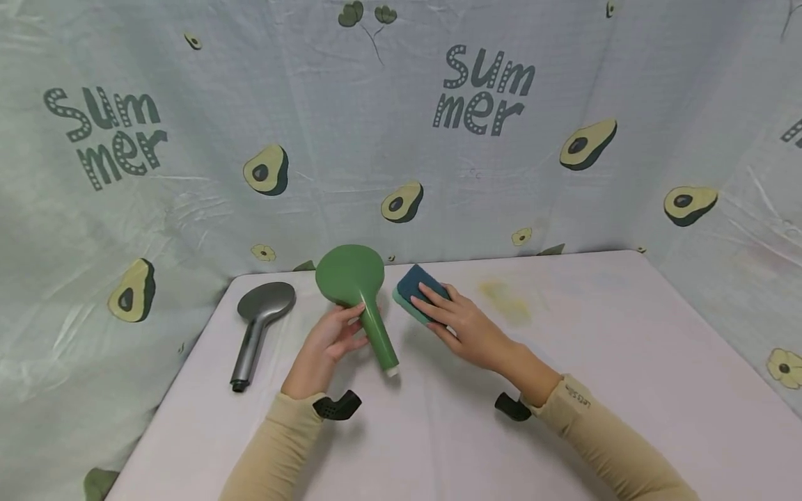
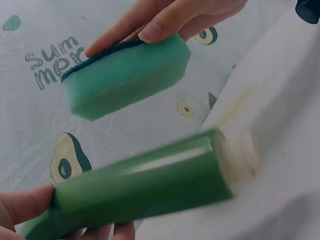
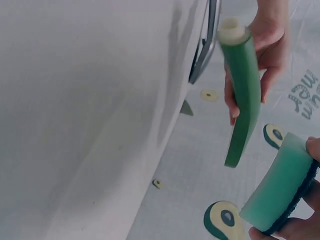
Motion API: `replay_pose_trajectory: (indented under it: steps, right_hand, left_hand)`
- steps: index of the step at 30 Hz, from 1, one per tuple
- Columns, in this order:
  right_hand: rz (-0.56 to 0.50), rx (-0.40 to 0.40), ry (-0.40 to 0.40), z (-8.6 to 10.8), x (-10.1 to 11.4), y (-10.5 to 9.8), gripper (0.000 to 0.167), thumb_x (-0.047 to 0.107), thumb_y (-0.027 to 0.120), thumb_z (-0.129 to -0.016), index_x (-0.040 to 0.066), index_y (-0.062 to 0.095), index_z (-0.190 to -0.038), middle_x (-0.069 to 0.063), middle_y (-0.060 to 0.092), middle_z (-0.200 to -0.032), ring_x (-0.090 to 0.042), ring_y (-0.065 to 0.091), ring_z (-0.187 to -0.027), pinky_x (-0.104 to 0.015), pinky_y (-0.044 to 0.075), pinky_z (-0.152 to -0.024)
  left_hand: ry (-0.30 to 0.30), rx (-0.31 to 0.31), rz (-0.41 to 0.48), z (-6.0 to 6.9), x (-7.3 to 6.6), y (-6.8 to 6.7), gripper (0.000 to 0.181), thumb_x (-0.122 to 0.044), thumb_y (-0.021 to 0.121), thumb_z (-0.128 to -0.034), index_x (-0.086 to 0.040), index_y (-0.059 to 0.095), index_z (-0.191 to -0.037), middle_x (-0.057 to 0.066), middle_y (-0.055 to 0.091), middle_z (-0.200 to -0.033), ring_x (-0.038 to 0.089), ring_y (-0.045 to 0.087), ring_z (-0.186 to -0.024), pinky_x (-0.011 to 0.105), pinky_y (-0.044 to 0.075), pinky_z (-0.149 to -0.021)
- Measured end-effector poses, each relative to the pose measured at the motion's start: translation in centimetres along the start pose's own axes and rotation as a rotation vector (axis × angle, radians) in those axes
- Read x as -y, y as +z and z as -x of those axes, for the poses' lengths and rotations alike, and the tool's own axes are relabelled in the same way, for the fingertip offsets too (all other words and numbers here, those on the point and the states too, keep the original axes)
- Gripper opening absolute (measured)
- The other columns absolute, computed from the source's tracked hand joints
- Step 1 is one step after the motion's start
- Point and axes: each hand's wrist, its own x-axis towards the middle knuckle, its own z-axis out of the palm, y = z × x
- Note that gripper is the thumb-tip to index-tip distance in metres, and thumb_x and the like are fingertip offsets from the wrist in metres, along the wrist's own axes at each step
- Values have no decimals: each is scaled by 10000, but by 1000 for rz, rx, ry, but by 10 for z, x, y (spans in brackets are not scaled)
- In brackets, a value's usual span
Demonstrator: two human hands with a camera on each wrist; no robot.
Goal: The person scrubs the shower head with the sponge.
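Observation:
A green shower head [image 1: 350,271] with a white threaded end is held by its handle in my left hand [image 1: 327,337], raised above the table with its round head toward the back. My right hand [image 1: 471,325] grips a two-layer sponge [image 1: 418,292], dark blue scouring side up and light teal foam below. In the left wrist view the teal foam [image 2: 130,75] hangs just apart from the green handle [image 2: 145,185]. The right wrist view also shows a gap between sponge [image 3: 282,185] and handle [image 3: 244,95]. The spray face is hidden.
A grey shower head [image 1: 266,303] lies on the left side of the white table [image 1: 626,390]. A yellowish stain [image 1: 505,300] marks the cloth at the back right. Behind and at both sides hangs a curtain [image 1: 338,111] printed with avocados.

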Motion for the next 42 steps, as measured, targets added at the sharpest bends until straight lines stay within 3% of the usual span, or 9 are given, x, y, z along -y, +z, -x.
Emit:
replay_pose_trajectory:
  steps: [5,11,14,19,27,33,42]
  right_hand:
    - [68,-27,83,5,-9,1,515,64,683,-977,31,548,-1473,-223,448,-1536,-530,411,-1366,-651,407,-1035]
    - [138,-129,104,3,-21,-2,511,25,676,-972,22,551,-1467,-251,476,-1504,-564,462,-1272,-664,427,-985]
    - [158,-136,143,3,-26,-5,496,29,657,-985,24,550,-1469,-260,475,-1501,-569,469,-1239,-659,428,-982]
    - [194,-77,245,7,-31,-12,491,60,616,-1016,31,517,-1496,-257,443,-1525,-594,451,-1252,-668,423,-980]
    - [215,-75,351,8,-47,-21,486,66,568,-1046,46,483,-1523,-243,418,-1547,-633,413,-1289,-691,410,-973]
    - [248,-18,418,13,-59,-27,493,50,524,-1061,40,441,-1547,-263,386,-1560,-652,406,-1277,-697,413,-968]
    - [291,14,510,23,-75,-36,489,68,493,-1070,40,426,-1554,-270,359,-1573,-647,396,-1287,-704,417,-958]
  left_hand:
    - [-36,102,-82,-2,-1,-5,507,-58,416,-1097,-65,234,-1570,-5,707,-997,139,641,-956,395,490,-785]
    - [-54,156,-118,-6,1,-8,586,-85,405,-1108,-81,132,-1626,38,669,-1113,142,633,-989,385,491,-790]
    - [-79,153,-112,-8,4,-8,597,-78,404,-1106,-95,127,-1635,21,628,-1144,152,625,-989,409,467,-812]
    - [-135,120,-124,-10,10,-8,593,-73,402,-1104,-103,148,-1639,22,620,-1135,174,626,-954,417,454,-786]
    - [-166,106,-157,-20,8,0,612,-105,415,-1108,-125,140,-1654,202,429,-1494,204,601,-1033,407,454,-824]
    - [-199,88,-137,-25,9,1,616,-55,416,-1100,-87,126,-1642,218,457,-1451,220,638,-997,412,490,-829]
    - [-220,46,-150,-34,14,3,601,-51,422,-1098,-60,134,-1625,251,464,-1442,242,637,-1012,521,424,-994]
